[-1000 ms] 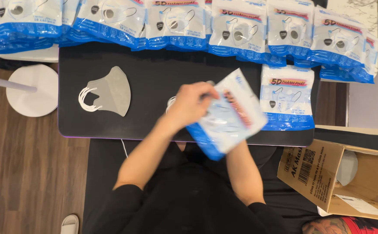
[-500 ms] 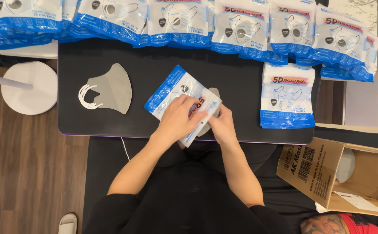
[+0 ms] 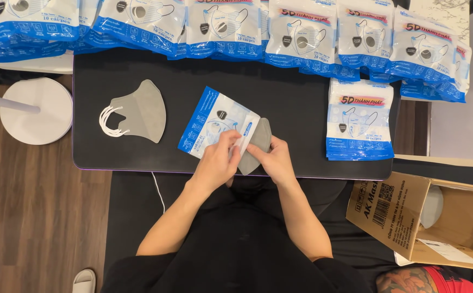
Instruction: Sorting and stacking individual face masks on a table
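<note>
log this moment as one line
left hand: holds blue-white plastic pouch | right hand: holds grey fabric masks at pouch mouth | black table

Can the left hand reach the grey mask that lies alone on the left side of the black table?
Probably yes. The left hand is busy on the blue and white pouch, but the black table between it and the grey mask is bare.
</note>
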